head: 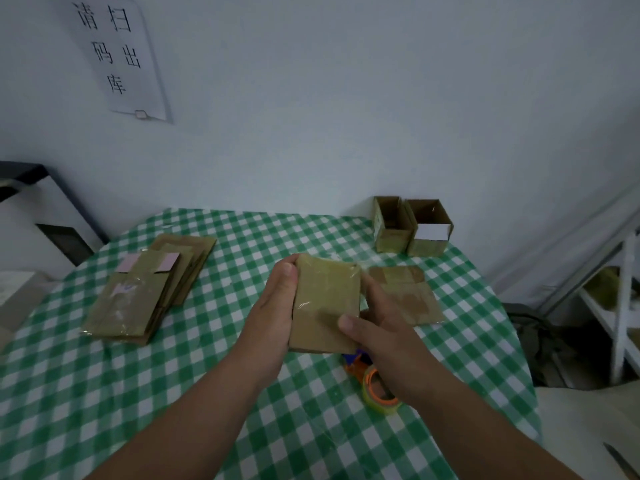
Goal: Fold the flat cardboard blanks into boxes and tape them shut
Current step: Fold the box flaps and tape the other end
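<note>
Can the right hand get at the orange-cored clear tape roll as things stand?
Probably not at once: the right hand grips the brown cardboard blank with the left hand. The tape roll lies beneath its wrist, otherwise unblocked.

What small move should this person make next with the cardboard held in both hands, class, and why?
Probably push its two side edges toward each other so it opens into a tube. The cardboard blank looks flat, the left hand and right hand grip opposite edges, and two boxes by the wall already stand open. The tape roll lies untouched under the right wrist.
</note>
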